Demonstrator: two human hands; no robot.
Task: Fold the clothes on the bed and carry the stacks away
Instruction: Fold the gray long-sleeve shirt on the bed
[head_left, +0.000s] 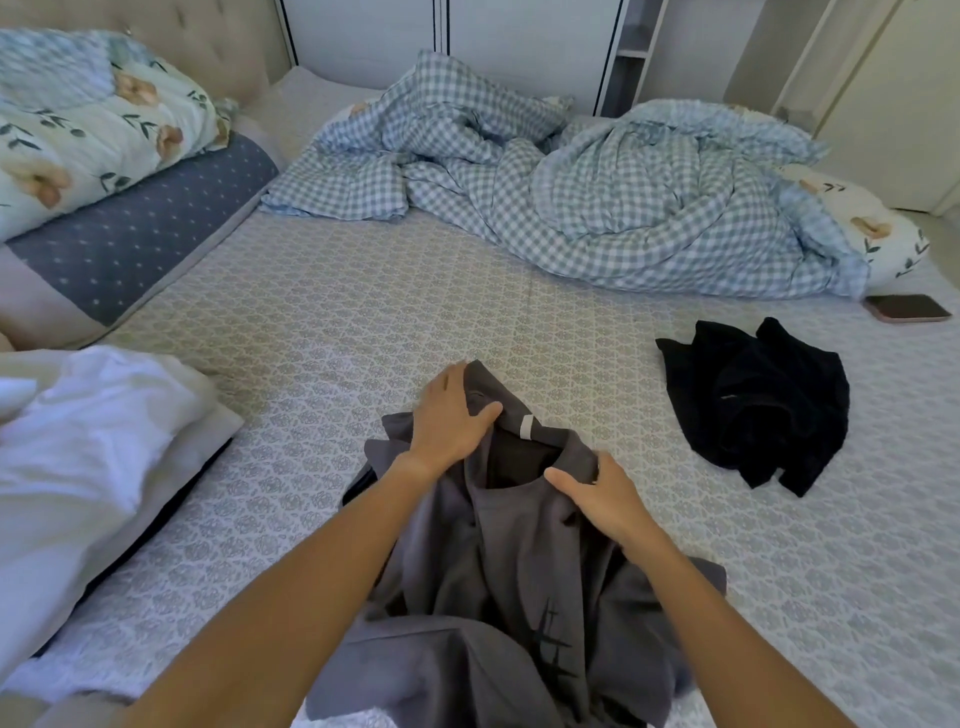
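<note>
A grey shirt (509, 587) lies rumpled on the bed (363, 322) at lower centre, collar pointing away; the left hand (452, 421) rests flat on its far left shoulder, fingers spread and released, while the right hand (597, 493) pinches the collar edge. Soft, light and limp, the cloth looks best taken at the shoulder seams. At centre right a black garment (758, 405) waits crumpled; a checked duvet (597, 197) is heaped across the top of the frame
</note>
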